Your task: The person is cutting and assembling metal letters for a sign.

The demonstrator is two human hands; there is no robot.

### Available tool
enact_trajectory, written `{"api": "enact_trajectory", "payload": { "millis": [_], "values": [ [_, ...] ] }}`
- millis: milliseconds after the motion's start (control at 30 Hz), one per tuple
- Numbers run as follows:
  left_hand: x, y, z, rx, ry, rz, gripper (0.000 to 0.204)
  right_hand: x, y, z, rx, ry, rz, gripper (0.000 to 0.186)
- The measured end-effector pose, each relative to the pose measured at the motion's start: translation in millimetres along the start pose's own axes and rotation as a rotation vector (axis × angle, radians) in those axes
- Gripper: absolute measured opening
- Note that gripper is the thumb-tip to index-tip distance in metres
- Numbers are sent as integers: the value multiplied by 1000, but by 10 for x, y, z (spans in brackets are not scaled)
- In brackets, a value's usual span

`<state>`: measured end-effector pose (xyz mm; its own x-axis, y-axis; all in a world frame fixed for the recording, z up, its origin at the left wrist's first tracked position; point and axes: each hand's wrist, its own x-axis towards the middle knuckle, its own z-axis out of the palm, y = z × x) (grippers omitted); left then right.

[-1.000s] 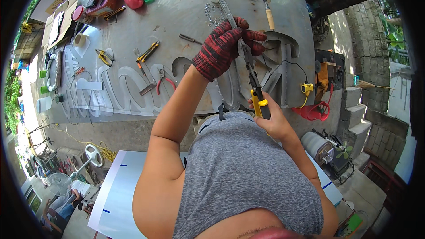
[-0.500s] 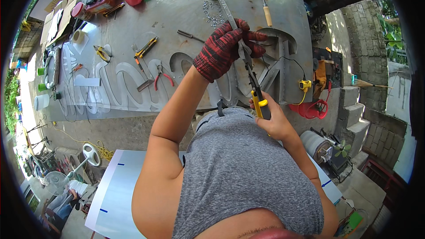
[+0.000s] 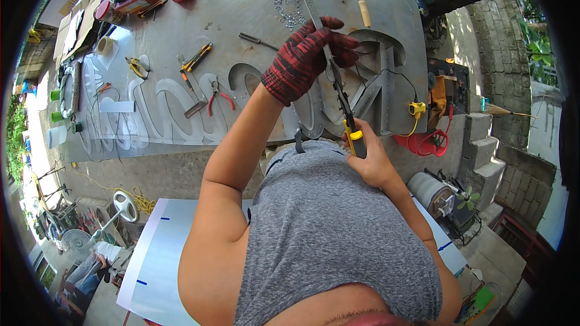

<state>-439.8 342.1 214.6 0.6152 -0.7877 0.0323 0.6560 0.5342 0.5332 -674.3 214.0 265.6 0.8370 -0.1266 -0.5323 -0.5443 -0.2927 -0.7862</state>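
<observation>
My left hand [image 3: 302, 63], in a red-and-black knit glove, is closed on a long, narrow metal strip [image 3: 308, 3] that slants up and away over the table. My bare right hand [image 3: 376, 162] grips the yellow-and-black handles of a hand tool [image 3: 357, 142] that looks like snips. The tool's dark jaws point up at the strip's near end, just below the glove; whether they bite on it I cannot tell. Under the hands stand curved metal letter shapes [image 3: 386, 81]. A screwdriver-like rod [image 3: 257, 41] lies left of the glove.
On the metal table [image 3: 229, 18] lie red-handled pliers [image 3: 219, 98], yellow-handled pliers [image 3: 137, 67], a utility knife [image 3: 199, 57], scattered small metal bits [image 3: 290, 12] and a wooden-handled tool [image 3: 364, 13]. A yellow plug [image 3: 417, 108] with its cord hangs over the right edge. Steps [image 3: 480, 160] rise right.
The gloved hand has shifted slightly left, and the strip's far end swings slightly right. The tool stays in my right hand, and the whole view has moved a little.
</observation>
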Motion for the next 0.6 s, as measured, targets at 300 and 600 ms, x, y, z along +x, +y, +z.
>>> {"api": "enact_trajectory", "payload": {
  "millis": [300, 600],
  "values": [
    [222, 12, 69, -141, 178, 207, 22, 12, 11, 12, 7, -60, 16, 68],
    [171, -39, 214, -63, 416, 194, 24, 65, 42, 40, -58, -91, 32, 77]
  ]
}}
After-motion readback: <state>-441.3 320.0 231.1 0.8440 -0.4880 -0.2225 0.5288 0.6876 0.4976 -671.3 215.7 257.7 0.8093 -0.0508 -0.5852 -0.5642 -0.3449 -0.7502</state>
